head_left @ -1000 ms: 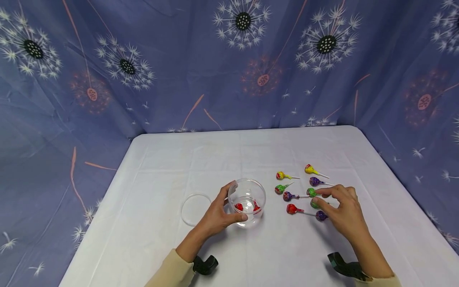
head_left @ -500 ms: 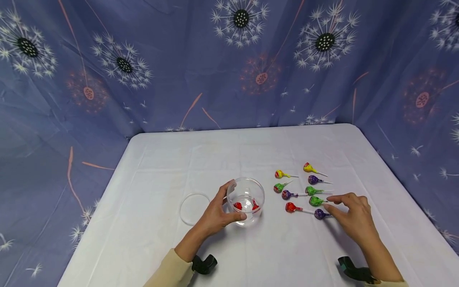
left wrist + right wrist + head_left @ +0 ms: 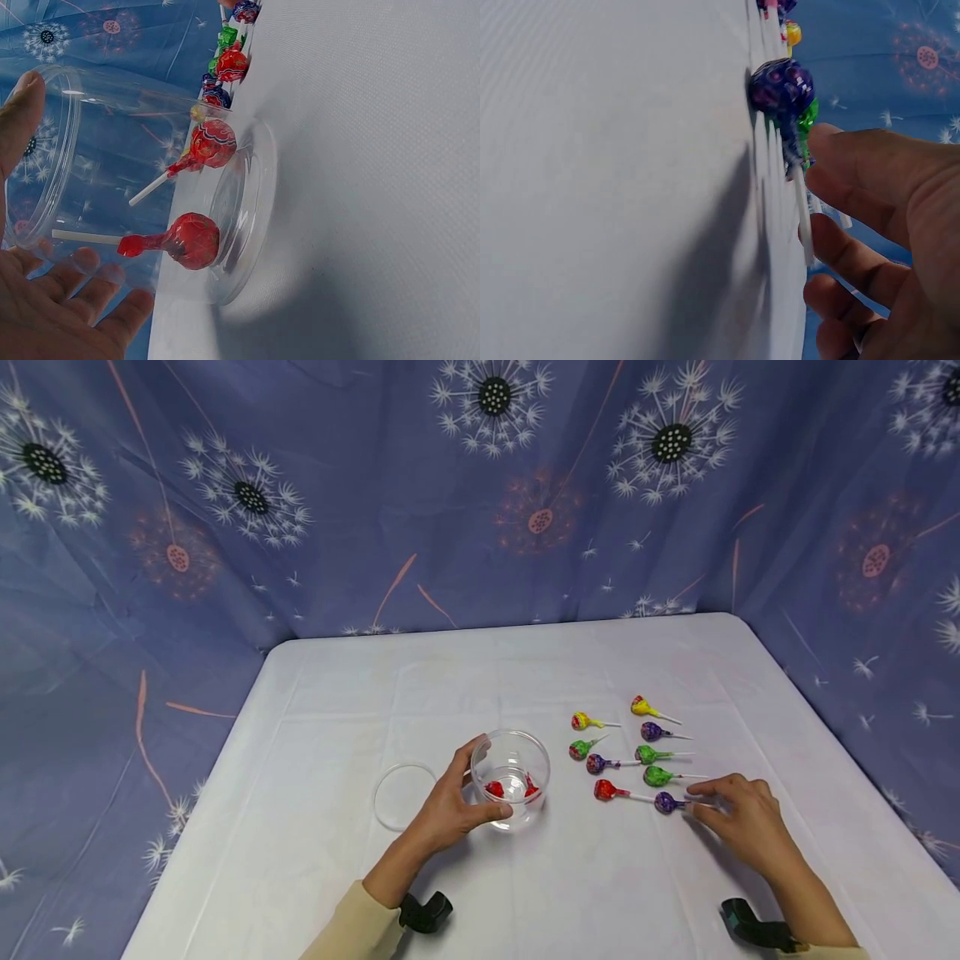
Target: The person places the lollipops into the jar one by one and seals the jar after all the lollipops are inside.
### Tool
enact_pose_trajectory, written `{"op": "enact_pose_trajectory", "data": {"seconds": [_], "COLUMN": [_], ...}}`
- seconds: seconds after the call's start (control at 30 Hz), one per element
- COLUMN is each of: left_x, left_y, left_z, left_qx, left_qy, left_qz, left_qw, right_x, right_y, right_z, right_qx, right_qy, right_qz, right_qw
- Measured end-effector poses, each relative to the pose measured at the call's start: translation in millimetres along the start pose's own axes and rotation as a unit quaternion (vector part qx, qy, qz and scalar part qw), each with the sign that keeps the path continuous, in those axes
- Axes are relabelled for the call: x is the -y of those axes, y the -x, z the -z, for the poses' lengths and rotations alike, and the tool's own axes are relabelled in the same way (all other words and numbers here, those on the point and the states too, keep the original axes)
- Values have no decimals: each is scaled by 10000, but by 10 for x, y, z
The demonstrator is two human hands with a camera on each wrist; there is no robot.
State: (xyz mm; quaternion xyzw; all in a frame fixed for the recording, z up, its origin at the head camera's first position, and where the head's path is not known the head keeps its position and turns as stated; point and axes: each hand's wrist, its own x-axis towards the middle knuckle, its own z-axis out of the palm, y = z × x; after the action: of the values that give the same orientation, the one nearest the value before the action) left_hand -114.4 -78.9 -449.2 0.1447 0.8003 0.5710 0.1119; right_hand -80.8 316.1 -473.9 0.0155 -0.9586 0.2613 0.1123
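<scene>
My left hand [image 3: 450, 806] grips a clear plastic jar [image 3: 513, 745] from its left side, thumb in front and fingers behind. The jar is tilted on the white table. Inside it are two lollipops in red wrappers, a front one [image 3: 195, 240] and another [image 3: 214, 144] beside it. My right hand [image 3: 746, 822] is at the stick of the nearest purple lollipop [image 3: 666, 802], thumb and forefinger on either side with a gap between their tips. In the right wrist view that purple lollipop [image 3: 781, 88] shows its white stick running close to the fingertips.
Several more lollipops lie right of the jar: yellow [image 3: 643, 706], green [image 3: 656, 776], purple [image 3: 596, 763] and red [image 3: 603, 790]. A clear round lid [image 3: 377, 806] lies left of the jar. A blue dandelion-print curtain [image 3: 375, 510] surrounds the white table [image 3: 360, 693].
From among the green lollipops, my right hand has moved nearer and to the right, to the nearest purple lollipop's stick. The lollipops stay in place. My left hand keeps its hold on the jar.
</scene>
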Motion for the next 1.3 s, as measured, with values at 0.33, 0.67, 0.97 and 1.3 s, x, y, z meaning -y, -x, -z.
{"op": "enact_pose_trajectory", "data": {"seconds": [0.33,0.67,0.97,1.3], "left_x": [-318,-361,-355,-353], "left_y": [89,110,105,107], "left_z": [45,55,65,66], "left_qx": [42,61,78,94], "left_qy": [64,74,27,41], "left_qz": [126,76,57,45], "left_qw": [9999,9999,9999,9999], "right_x": [-108,-140,-125,-99], "right_y": [11,9,-4,-11], "right_z": [-39,-25,4,46], "right_qx": [339,365,669,326], "right_qy": [91,87,75,117], "right_qz": [-152,-108,-220,-79], "right_qw": [9993,9992,9975,9994]}}
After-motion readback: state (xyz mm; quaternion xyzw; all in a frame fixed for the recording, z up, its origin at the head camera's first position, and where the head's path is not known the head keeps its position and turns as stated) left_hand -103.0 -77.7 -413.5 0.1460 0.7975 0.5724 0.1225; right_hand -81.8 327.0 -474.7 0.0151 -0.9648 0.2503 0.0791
